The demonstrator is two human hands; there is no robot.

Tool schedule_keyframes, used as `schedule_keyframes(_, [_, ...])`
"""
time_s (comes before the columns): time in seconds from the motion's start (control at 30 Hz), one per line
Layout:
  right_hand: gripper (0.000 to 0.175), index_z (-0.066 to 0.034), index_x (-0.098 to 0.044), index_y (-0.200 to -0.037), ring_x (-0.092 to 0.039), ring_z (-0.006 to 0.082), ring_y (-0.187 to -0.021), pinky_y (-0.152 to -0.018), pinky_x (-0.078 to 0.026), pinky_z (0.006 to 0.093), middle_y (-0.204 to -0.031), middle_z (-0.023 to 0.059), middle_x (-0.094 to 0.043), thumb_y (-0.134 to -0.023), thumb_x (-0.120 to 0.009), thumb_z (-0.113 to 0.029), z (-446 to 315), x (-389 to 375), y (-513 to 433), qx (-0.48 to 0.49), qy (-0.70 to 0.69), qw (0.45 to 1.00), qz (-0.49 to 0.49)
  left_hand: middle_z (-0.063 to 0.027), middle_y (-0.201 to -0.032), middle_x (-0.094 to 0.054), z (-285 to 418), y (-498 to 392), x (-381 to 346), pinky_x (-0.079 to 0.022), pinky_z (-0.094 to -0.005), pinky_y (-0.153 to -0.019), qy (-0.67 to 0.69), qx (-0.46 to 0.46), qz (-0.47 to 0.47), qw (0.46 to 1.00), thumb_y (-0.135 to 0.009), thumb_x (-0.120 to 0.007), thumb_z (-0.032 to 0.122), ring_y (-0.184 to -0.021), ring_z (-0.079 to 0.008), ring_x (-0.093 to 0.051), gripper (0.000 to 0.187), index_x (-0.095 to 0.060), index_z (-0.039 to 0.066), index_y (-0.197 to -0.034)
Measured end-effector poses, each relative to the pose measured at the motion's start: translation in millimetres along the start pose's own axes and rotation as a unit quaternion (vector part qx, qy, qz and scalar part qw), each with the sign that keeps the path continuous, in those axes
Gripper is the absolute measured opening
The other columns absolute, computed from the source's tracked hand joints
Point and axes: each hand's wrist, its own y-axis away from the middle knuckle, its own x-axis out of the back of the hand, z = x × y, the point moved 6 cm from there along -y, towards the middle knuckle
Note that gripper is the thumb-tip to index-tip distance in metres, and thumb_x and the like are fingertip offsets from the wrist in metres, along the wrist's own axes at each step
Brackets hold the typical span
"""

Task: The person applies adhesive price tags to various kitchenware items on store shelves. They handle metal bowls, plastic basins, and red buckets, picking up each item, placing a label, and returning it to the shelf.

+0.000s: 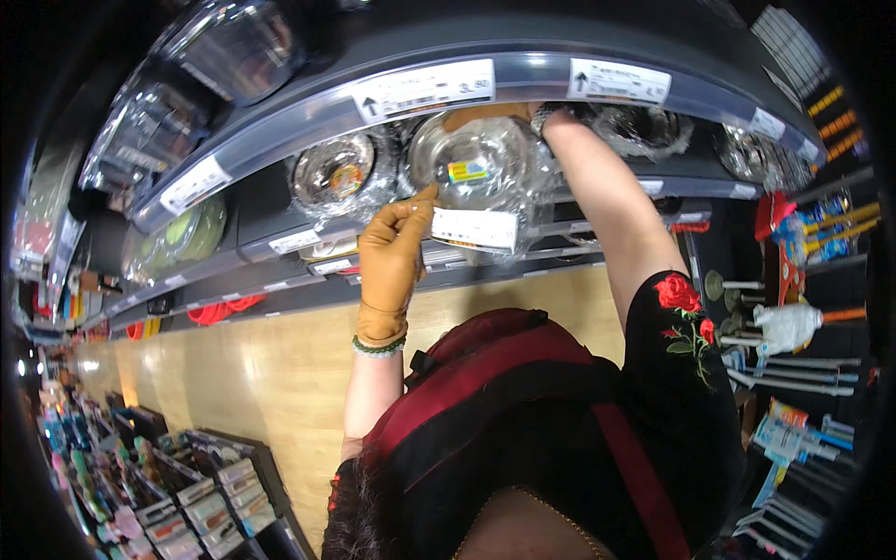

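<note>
My left hand (395,262), in a tan glove, pinches the left end of a white price label (474,228). The label sits in front of a clear round bowl (420,157) wrapped in plastic film, which bears a yellow-and-blue sticker (467,171). My right hand (486,112), gloved alike, reaches under the upper shelf edge and lies along the bowl's far rim. Its fingers are partly hidden, so its grip is unclear. Left of that bowl stands a smaller film-wrapped round dish (334,170) with an orange sticker. Another wrapped dish (640,129) lies beyond my right wrist.
The upper shelf's label rail (532,77) curves close above my right hand. Clear containers (234,52) stand on that shelf. Lower shelves run beneath, above a pale wood floor (231,364). Brushes (791,325) hang at right; a display stand (231,490) is at lower left. A dark-red bag (490,343) hangs at my front.
</note>
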Motion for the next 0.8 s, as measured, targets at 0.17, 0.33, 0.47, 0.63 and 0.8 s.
schedule_keyframes(0.17, [0.046, -0.0076, -0.063, -0.107, -0.061, 0.0264, -0.092, -0.081, -0.047, 0.0328, -0.102, 0.0113, -0.064, -0.078, -0.061, -0.043, 16.5, 10.8, -1.1, 0.006, 0.071, 0.997, -0.036, -0.0144, -0.095, -0.066, 2.4, 7.6, 31.5, -0.027, -0.0175, -0.033, 0.064, 0.06, 0.072, 0.993, -0.085, -0.059, 0.014, -0.037, -0.0028, -0.036, 0.015, -0.061, 0.0, -0.082])
schedule_keyframes(0.33, [0.044, -0.0082, -0.062, -0.107, -0.061, 0.0264, -0.092, -0.082, -0.047, 0.0323, -0.102, 0.0105, -0.064, -0.08, -0.059, -0.042, 28.2, 14.1, 5.8, -0.019, 0.109, 0.993, -0.029, 0.0025, -0.053, -0.046, -10.1, 13.0, 43.3, -0.024, -0.0177, -0.033, 0.058, 0.1, 0.124, 0.986, -0.084, -0.061, 0.02, -0.037, -0.0038, -0.037, 0.018, -0.06, 0.002, -0.085])
schedule_keyframes(0.47, [0.043, -0.0087, -0.062, -0.108, -0.061, 0.0265, -0.093, -0.082, -0.047, 0.032, -0.102, 0.0099, -0.064, -0.081, -0.058, -0.042, 33.4, 10.8, 5.5, -0.034, 0.138, 0.99, -0.013, 0.0021, -0.05, -0.046, -15.4, 11.7, 45.9, -0.024, -0.0181, -0.033, 0.067, 0.102, 0.138, 0.983, -0.084, -0.061, 0.021, -0.035, -0.0049, -0.036, 0.019, -0.06, 0.002, -0.083])
schedule_keyframes(0.63, [0.041, -0.0093, -0.062, -0.109, -0.061, 0.0265, -0.093, -0.082, -0.047, 0.0316, -0.103, 0.0091, -0.064, -0.083, -0.056, -0.041, 22.1, 21.2, 1.6, -0.041, 0.211, 0.975, 0.055, 0.0017, -0.049, -0.046, -18.3, 9.3, 47.1, -0.024, -0.0185, -0.031, 0.055, 0.097, 0.143, 0.983, -0.083, -0.062, 0.02, -0.034, -0.0053, -0.036, 0.019, -0.059, 0.002, -0.083])
schedule_keyframes(0.8, [0.04, -0.0099, -0.061, -0.109, -0.061, 0.0266, -0.093, -0.082, -0.047, 0.0311, -0.104, 0.0083, -0.064, -0.084, -0.054, -0.04, -69.6, 27.3, 35.1, 0.084, 0.3, 0.899, 0.308, 0.0014, -0.049, -0.047, -18.7, 8.6, 47.9, -0.025, -0.0188, -0.03, 0.064, 0.091, 0.152, 0.982, -0.082, -0.063, 0.02, -0.032, -0.0054, -0.036, 0.019, -0.059, 0.001, -0.084])
